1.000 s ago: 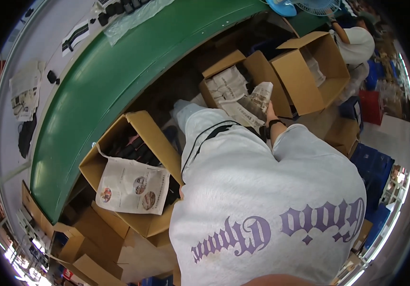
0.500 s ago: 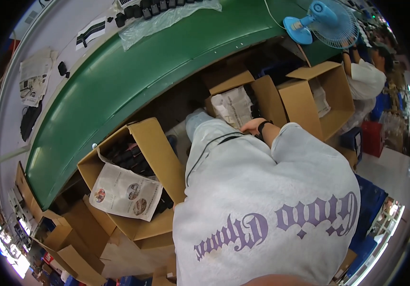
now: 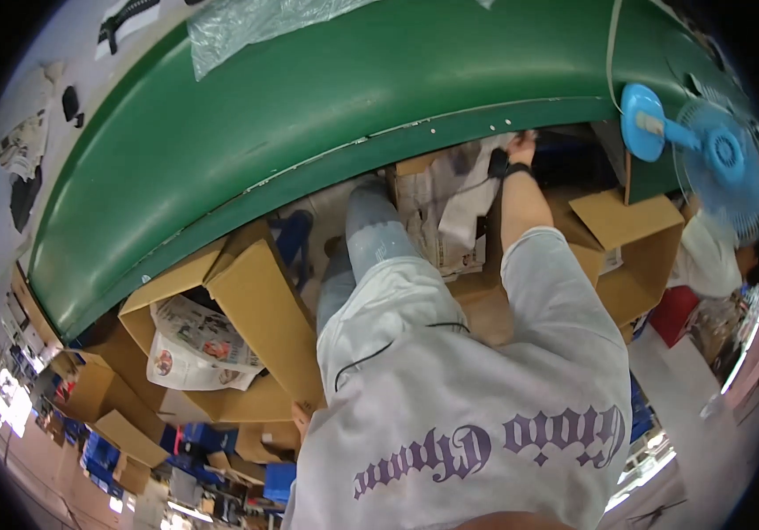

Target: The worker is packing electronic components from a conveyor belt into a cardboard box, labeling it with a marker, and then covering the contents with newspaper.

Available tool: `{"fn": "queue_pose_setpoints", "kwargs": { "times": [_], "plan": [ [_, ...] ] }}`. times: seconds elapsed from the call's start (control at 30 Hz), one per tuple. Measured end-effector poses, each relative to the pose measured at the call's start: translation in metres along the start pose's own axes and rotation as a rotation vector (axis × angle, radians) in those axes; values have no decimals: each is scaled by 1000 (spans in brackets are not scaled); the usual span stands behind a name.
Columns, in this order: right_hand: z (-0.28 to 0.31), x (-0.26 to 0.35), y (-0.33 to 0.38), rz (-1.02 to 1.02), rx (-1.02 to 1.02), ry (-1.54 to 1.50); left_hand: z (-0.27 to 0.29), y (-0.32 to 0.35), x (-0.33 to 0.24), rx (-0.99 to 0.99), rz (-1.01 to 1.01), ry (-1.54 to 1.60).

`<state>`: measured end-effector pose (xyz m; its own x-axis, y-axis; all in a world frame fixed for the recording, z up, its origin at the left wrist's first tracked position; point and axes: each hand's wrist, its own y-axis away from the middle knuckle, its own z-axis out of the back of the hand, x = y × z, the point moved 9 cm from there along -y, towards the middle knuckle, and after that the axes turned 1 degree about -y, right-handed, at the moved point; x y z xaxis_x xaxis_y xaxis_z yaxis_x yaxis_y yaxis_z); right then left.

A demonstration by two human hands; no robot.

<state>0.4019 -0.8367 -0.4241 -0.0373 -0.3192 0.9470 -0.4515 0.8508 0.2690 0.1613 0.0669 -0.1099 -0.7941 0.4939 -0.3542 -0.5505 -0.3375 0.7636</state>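
My right hand (image 3: 523, 147), a dark band at its wrist, reaches under the green bench edge. Its fingers are closed on a sheet of newspaper (image 3: 466, 216), which hangs down over more newspaper by my legs. Beside the wrist is a small black block (image 3: 498, 162); I cannot tell whether it is part of the band. Low on the left, only part of my left hand (image 3: 302, 417) shows, its fingers closed round the edge of a cardboard box (image 3: 264, 305). Crumpled newspaper (image 3: 198, 340) lies in that box, covering most of what is inside.
A long green bench (image 3: 309, 97) curves across in front, with clear plastic (image 3: 260, 31) on it. At right stand a blue fan (image 3: 719, 155) and an open cardboard box (image 3: 635, 265), with another person's white sleeve (image 3: 706, 261) behind. More cartons (image 3: 110, 397) stand at lower left.
My right hand has moved forward and up from near my waist to under the bench edge, now holding newspaper. The view has shifted, and the left box's newspaper lies further in.
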Motion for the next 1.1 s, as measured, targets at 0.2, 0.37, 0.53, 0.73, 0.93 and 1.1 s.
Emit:
{"fn": "queue_pose_setpoints", "kwargs": {
  "times": [0.2,0.37,0.53,0.73,0.93,1.1],
  "plan": [
    [41,-89,-53,19,456,464,-20,80,75,-110,210,-95],
    [156,-93,-95,-257,509,457,-36,64,55,174,338,-72],
    [154,-153,-41,-487,540,412,-41,73,67,238,540,148],
    [52,-131,61,-662,584,288,-25,82,89,178,481,164],
    [-3,-91,57,-637,519,295,-35,76,31,109,72,-281],
    [0,-85,46,-629,422,287,-24,72,90,-10,382,-93]
  ]
}}
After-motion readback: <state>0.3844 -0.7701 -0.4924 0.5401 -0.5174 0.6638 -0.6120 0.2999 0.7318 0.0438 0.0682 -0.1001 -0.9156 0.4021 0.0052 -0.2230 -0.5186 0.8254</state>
